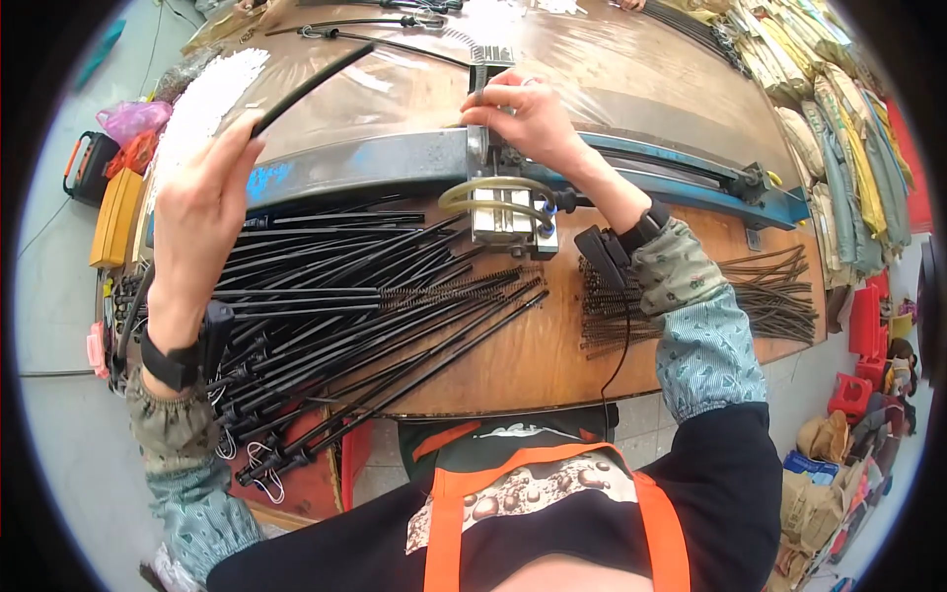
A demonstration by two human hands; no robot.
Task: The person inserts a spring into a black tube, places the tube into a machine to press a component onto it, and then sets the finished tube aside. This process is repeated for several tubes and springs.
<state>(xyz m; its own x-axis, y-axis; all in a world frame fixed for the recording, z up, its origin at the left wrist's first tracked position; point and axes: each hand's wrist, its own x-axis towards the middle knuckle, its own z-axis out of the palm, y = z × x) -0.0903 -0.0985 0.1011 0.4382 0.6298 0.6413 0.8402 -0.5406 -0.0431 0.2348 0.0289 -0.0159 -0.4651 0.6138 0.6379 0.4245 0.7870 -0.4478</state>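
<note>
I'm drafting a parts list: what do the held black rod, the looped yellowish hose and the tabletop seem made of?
Black rod: probably plastic or rubber outside, judging by its dark, even, faintly shiny surface; its core is hidden.
Yellowish hose: likely flexible plastic or rubber, smooth and glossy, since it curves in a loop without kinks.
Tabletop: seemingly wood or wood-look board, brown with a light sheen.

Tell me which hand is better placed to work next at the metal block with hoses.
Probably the right hand: it is close to the metal block, while the left hand is farther off and holds a black rod.
</note>
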